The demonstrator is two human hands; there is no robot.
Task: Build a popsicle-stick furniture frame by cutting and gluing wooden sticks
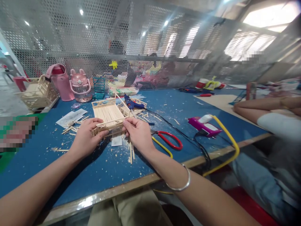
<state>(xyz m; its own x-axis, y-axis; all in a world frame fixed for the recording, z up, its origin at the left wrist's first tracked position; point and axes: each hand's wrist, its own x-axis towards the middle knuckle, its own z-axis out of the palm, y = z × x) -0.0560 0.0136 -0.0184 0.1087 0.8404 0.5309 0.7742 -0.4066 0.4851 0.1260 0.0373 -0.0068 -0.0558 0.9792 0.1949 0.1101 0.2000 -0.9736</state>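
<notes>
A small model built of thin wooden sticks (107, 113), with a flat slatted floor and low raised edges, is in front of me. My left hand (87, 138) is closed around its near left corner, the thumb along the near side. With thumb and fingers pinched, my right hand (139, 133) grips the right end of a thin wooden stick (113, 121) that runs along the model's near edge. The fingertips hide the exact contact. A blue glue gun (131, 103) lies just behind the right hand. Loose sticks (131, 152) are scattered below it.
Red-handled scissors (172, 140) and a purple power socket block (204, 126) with yellow and black cables are on the right. A pink bottle (61, 83), a pink cup (80, 86) and another stick model (39, 91) stand back left. Another person's arm (256, 108) rests at right.
</notes>
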